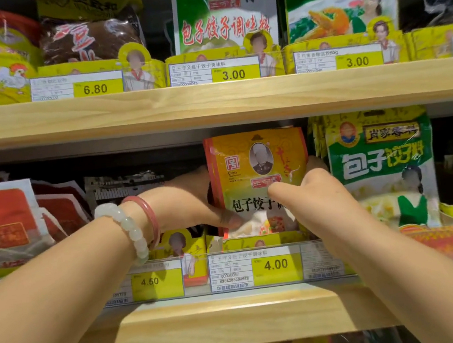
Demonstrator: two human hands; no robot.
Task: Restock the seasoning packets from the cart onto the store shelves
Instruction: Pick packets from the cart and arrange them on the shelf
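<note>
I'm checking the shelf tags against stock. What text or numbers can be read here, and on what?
"6.80": upper shelf left price tag
"3.00": upper middle price tag
"3.00": upper right price tag
"4.50": lower left price tag
"4.00": lower middle price tag
"包子饺子": yellow packet gripped by both hands
"包子饺子调味料": green packet
Fine print on the tags: too blurred.

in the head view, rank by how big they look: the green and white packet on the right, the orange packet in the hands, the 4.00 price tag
1. green and white packet, largest
2. orange packet, partly hidden by both hands, so unsure
3. 4.00 price tag, smallest
</note>
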